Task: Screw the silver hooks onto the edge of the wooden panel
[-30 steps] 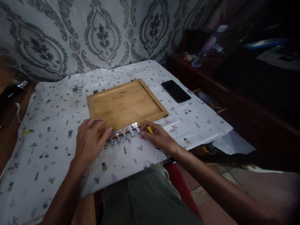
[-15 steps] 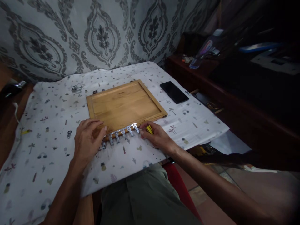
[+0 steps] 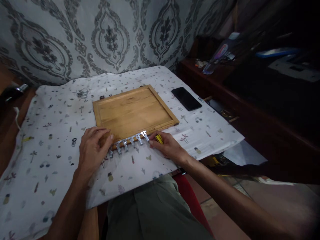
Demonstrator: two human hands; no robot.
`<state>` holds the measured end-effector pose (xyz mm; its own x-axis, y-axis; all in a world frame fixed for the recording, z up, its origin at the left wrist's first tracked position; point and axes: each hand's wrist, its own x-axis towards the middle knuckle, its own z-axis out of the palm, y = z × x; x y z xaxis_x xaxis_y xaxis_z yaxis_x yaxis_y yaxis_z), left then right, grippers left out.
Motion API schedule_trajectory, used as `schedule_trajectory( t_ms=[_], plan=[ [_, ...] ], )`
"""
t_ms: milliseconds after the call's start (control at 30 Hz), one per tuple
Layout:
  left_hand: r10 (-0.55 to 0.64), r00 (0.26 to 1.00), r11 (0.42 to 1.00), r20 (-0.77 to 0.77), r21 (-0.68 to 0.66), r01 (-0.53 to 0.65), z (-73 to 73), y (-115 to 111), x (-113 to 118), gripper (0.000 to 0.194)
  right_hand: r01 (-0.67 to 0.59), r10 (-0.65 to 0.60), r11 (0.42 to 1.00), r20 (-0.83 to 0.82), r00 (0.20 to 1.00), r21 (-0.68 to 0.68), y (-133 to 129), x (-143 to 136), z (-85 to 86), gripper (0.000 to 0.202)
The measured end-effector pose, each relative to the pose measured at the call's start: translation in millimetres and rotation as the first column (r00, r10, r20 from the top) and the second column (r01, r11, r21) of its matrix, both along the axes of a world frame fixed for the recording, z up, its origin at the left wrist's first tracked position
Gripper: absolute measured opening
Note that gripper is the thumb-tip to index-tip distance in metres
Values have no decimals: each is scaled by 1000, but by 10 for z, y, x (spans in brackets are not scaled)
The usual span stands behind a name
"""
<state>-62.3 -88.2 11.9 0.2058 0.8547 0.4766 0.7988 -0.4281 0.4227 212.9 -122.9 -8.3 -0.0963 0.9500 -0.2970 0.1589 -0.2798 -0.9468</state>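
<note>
A shallow wooden frame with a flat wooden panel [image 3: 127, 108] lies on the patterned white cloth [image 3: 140, 168]. Along its near edge sits a row of several silver metal clips [image 3: 132, 140], their free ends jutting toward me. My left hand [image 3: 93, 146] rests at the panel's near left corner, thumb apart from the fingers, holding nothing that I can see. At the right end of the row, the fingertips of my right hand [image 3: 166, 145] touch the last clip. Closed in that same hand is a small yellow-and-black object [image 3: 159, 139], mostly hidden by the fingers.
A black phone [image 3: 186, 98] lies right of the panel. Loose metal pieces [image 3: 83, 93] lie behind it to the left. A plastic bottle [image 3: 220, 53] stands on the dark wooden furniture [image 3: 240, 96] at the right. A patterned curtain or wall covering [image 3: 110, 36] rises behind the table.
The view has shifted very slightly. Both hands, the panel and the clips stay in practically the same places.
</note>
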Motion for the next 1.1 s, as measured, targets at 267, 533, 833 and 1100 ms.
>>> schedule_trajectory(
  t_ms=[267,533,833,1100],
  plan=[
    [-14,1000,999,0,30,14,-21,6,-7,34,-23,23,1000,20,1000,-15,1,-2,36,13],
    [-22,1000,998,2,50,22,-39,9,-23,33,-25,26,999,32,999,-27,1,-2,33,12],
    [-9,1000,999,23,32,8,-51,10,-25,28,-4,5,999,24,1000,-36,-5,-17,29,17],
    [7,994,1000,107,2,-7,-27,20,-59,27,28,-28,999,-5,1000,-26,-8,-18,67,30]
  ],
)
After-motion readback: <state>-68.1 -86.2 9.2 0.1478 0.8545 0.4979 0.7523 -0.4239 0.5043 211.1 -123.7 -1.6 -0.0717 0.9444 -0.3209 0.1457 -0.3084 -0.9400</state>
